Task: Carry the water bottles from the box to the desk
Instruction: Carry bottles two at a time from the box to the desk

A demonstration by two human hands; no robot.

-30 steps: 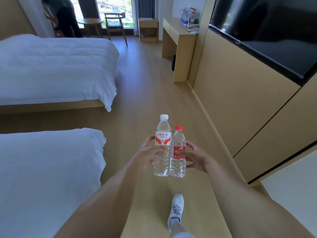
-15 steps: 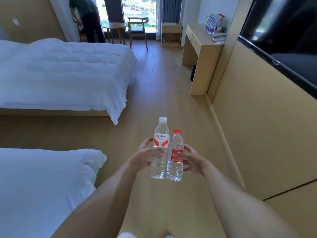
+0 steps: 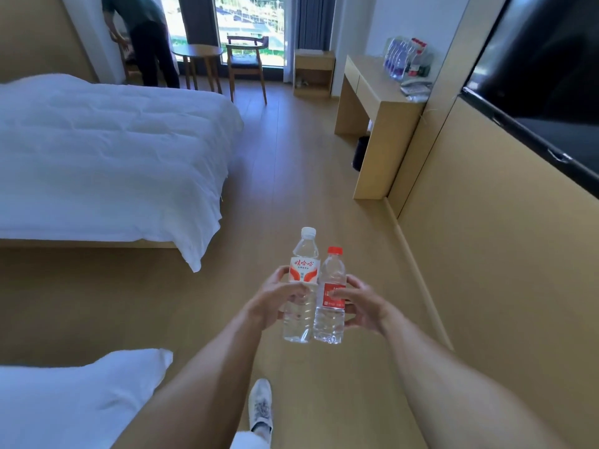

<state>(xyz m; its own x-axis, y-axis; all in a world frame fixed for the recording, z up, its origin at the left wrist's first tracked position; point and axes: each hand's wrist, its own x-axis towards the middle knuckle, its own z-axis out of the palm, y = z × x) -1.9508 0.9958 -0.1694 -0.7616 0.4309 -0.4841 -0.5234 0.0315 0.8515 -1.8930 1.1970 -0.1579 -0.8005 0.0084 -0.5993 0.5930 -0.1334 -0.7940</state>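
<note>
Transport is the step in hand, judged from the head view: two water bottles are held upright in front of the body, above the wooden floor (image 3: 291, 176), while the desk (image 3: 372, 89) stands well ahead on the right wall. The left hand (image 3: 275, 299) has its fingers curled round the white-capped bottle (image 3: 301, 286), and the right hand (image 3: 359, 303) grips the red-capped bottle (image 3: 330, 296) in the same way; the two bottles touch each other side by side, between the palms. The box is not in this view. On the far end of the desk a group of bottles (image 3: 402, 56) already stands (I cannot count them, they are too small). One white shoe (image 3: 260, 406) shows below the arms. The next move, in my judgement, calls for more steps along the floor between the bed (image 3: 107, 157) and the wall, then setting both bottles on a bare part of the desk top. Another person (image 3: 142, 37) stands near the window, apart from the path.
</note>
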